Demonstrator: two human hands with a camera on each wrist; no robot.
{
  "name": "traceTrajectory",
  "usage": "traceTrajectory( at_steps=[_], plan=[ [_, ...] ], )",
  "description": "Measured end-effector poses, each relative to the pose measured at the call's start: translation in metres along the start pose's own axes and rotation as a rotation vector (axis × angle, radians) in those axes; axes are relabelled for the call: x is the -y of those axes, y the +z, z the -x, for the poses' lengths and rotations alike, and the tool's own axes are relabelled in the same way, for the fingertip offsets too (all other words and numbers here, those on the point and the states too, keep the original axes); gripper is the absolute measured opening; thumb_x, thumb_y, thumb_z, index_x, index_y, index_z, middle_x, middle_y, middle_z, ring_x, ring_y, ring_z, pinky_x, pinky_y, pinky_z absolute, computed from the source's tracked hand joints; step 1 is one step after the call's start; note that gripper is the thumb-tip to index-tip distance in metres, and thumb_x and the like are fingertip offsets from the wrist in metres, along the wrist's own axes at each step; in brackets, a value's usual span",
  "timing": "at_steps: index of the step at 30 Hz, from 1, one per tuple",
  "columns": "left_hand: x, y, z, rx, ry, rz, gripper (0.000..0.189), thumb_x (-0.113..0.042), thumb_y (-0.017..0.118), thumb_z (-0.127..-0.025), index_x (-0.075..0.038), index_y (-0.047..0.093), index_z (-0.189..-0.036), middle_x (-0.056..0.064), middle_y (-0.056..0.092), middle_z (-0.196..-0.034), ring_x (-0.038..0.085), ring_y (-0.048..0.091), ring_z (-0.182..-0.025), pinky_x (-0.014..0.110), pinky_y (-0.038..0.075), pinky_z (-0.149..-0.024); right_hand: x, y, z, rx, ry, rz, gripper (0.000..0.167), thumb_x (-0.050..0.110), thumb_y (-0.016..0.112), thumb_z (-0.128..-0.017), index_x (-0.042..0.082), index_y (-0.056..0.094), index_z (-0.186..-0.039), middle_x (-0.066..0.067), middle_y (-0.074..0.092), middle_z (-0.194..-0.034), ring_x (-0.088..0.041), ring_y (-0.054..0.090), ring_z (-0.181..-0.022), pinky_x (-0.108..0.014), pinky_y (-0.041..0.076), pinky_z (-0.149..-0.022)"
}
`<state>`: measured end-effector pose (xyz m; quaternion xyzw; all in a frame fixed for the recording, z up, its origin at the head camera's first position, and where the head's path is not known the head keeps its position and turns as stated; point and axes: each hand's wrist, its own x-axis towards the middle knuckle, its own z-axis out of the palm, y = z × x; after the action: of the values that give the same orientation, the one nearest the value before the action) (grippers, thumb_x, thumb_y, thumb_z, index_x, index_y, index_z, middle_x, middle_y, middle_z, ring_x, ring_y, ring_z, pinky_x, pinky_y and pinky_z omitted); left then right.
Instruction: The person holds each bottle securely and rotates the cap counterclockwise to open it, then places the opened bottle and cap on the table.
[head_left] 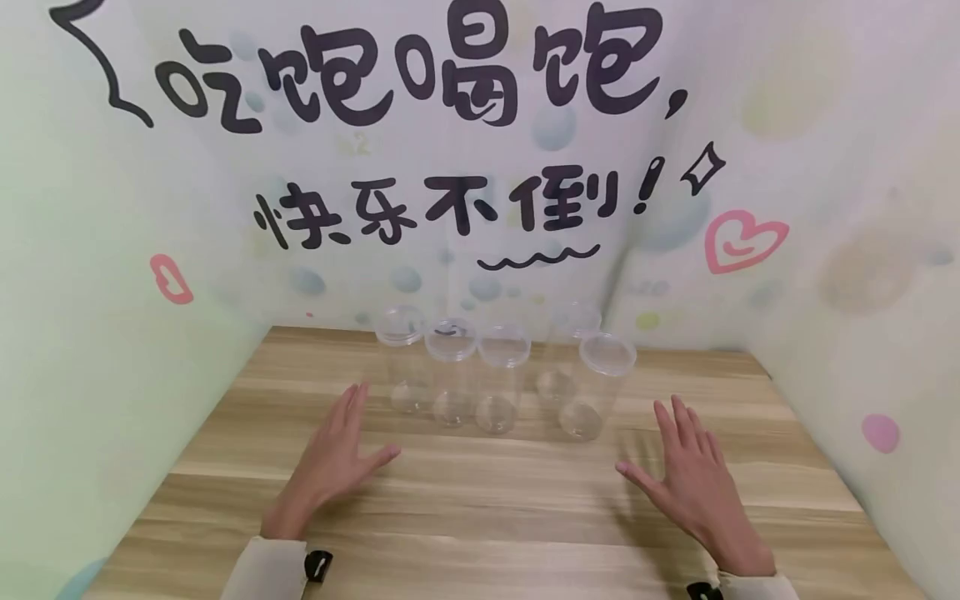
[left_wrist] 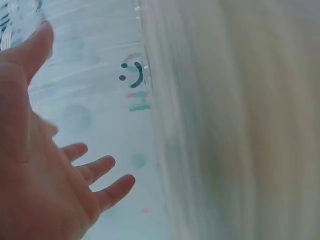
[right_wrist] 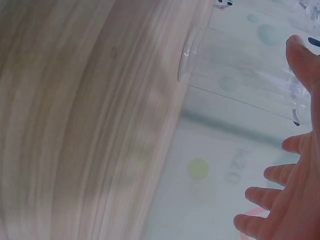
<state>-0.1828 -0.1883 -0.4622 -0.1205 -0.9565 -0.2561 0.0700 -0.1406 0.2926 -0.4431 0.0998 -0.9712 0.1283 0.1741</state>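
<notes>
Five clear cylindrical jars were stood upright towards the back of a wood-grain table, flanked by a left hand and a right hand

Three of the jars were lined up side by side at the left, and two were grouped at the right, one set slightly behind the other, with a gap left between the groups. The left hand was spread, its thumb held well out from its fingers, and nothing was gripped by it near the outermost left jar. The right hand was likewise spread wide and unfilled, held just apart from the front right jar. Pale sleeves were worn, and behind the table a white backdrop was printed with black Chinese lettering and a pink heart
</notes>
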Motion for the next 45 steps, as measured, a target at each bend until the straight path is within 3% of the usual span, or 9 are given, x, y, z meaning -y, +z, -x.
traceTrajectory(
  at_steps=[8,11,14,19,27,35,39,45],
  plan=[
    [0.000,0.005,-0.037,-0.011,-0.133,0.428,0.117,-0.043,0.074,-0.088,-0.016,-0.016,-0.157,0.025,-0.002,-0.162,0.048,0.012,-0.147,0.067,0.023,-0.112,0.006,-0.005,-0.003,-0.075,-0.048,-0.026,0.102,0.053,0.076,-0.079,0.003,0.027,-0.154,-0.028,0.028,-0.155,-0.051,0.034,-0.135,-0.067,0.032,-0.101],
    [-0.001,0.006,-0.051,-0.026,-0.144,0.566,0.112,-0.035,0.073,-0.090,-0.016,-0.015,-0.157,0.021,-0.004,-0.164,0.043,0.010,-0.150,0.062,0.019,-0.116,0.010,-0.006,-0.006,-0.103,-0.068,-0.043,0.102,0.051,0.078,-0.078,0.002,0.029,-0.153,-0.027,0.028,-0.155,-0.051,0.037,-0.133,-0.067,0.033,-0.099],
    [-0.001,0.005,-0.062,-0.035,-0.128,0.634,0.109,-0.030,0.073,-0.091,-0.013,-0.012,-0.158,0.019,-0.005,-0.164,0.042,0.009,-0.150,0.060,0.017,-0.118,0.014,-0.008,-0.010,-0.104,-0.080,-0.047,0.102,0.052,0.078,-0.078,0.001,0.029,-0.153,-0.028,0.029,-0.155,-0.052,0.038,-0.132,-0.069,0.035,-0.097],
    [-0.002,0.006,-0.076,-0.029,-0.080,0.682,0.108,-0.021,0.074,-0.090,-0.010,-0.010,-0.158,0.019,-0.004,-0.164,0.044,0.009,-0.150,0.062,0.015,-0.118,0.020,-0.008,-0.015,-0.098,-0.077,-0.046,0.103,0.052,0.078,-0.078,0.001,0.029,-0.153,-0.028,0.029,-0.155,-0.053,0.040,-0.130,-0.071,0.038,-0.093],
    [-0.008,0.006,-0.084,0.007,-0.106,0.712,0.110,-0.023,0.076,-0.088,-0.012,-0.009,-0.158,0.024,0.001,-0.164,0.043,0.013,-0.150,0.062,0.017,-0.117,0.031,-0.010,-0.020,-0.111,-0.081,-0.094,0.104,0.050,0.079,-0.078,0.000,0.028,-0.153,-0.027,0.030,-0.155,-0.052,0.041,-0.131,-0.069,0.040,-0.094],
    [-0.006,0.007,-0.084,-0.094,-0.139,0.710,0.101,-0.022,0.077,-0.088,-0.009,0.005,-0.157,0.024,0.027,-0.156,0.039,0.028,-0.144,0.056,0.021,-0.118,0.043,-0.014,-0.025,-0.100,-0.074,-0.125,0.104,0.050,0.077,-0.081,0.003,0.022,-0.156,-0.025,0.027,-0.158,-0.049,0.037,-0.137,-0.066,0.043,-0.094],
    [-0.006,0.006,-0.084,-0.109,-0.133,0.718,0.102,-0.021,0.076,-0.088,-0.009,0.002,-0.158,0.025,0.029,-0.154,0.040,0.029,-0.143,0.057,0.022,-0.117,0.045,-0.016,-0.026,-0.104,-0.071,-0.126,0.104,0.048,0.077,-0.081,0.003,0.021,-0.156,-0.025,0.026,-0.159,-0.048,0.037,-0.138,-0.066,0.044,-0.094],
    [-0.007,0.006,-0.078,-0.125,-0.152,0.702,0.087,-0.021,0.076,-0.088,0.000,0.018,-0.148,0.025,0.028,-0.147,0.040,0.029,-0.141,0.057,0.023,-0.116,0.046,-0.021,-0.026,-0.112,-0.071,-0.125,0.103,0.048,0.077,-0.082,0.002,0.022,-0.156,-0.025,0.025,-0.159,-0.047,0.036,-0.138,-0.065,0.044,-0.093]
  ],
)
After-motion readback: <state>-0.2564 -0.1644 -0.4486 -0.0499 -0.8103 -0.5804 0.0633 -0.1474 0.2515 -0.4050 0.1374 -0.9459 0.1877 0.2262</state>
